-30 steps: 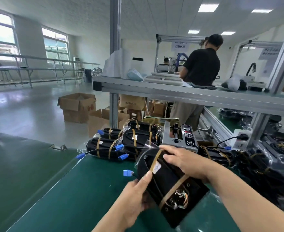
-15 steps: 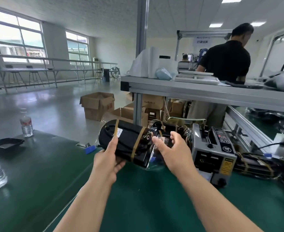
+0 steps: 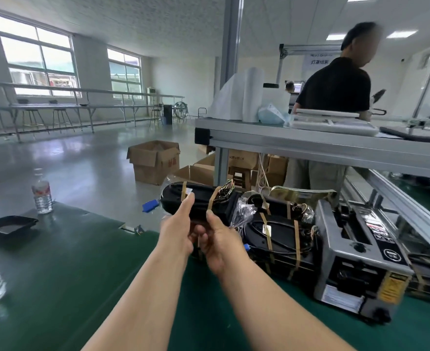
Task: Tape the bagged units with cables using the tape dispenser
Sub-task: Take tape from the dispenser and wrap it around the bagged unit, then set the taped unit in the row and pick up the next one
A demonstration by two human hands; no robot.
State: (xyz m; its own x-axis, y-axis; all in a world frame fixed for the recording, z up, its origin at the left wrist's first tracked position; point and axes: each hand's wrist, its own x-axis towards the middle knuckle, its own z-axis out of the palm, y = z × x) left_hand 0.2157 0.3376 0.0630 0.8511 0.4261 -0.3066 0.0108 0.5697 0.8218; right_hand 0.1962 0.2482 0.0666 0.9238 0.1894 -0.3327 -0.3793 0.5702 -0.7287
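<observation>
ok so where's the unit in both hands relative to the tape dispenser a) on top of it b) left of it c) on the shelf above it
b: the left hand and right hand hold the taped unit left of the tape dispenser, which stands on the green table.

At frame ctr: bagged unit [image 3: 198,201] up off table [image 3: 82,274], held from below by left hand [image 3: 177,230] & right hand [image 3: 221,243]. Just right: stack of taped units [image 3: 279,234], then tape dispenser [image 3: 361,254] twd lower right. Left edge, on table: bottle [image 3: 41,196], tray [image 3: 8,224] lower-left of it. Behind, on floor: box [image 3: 155,160].
</observation>
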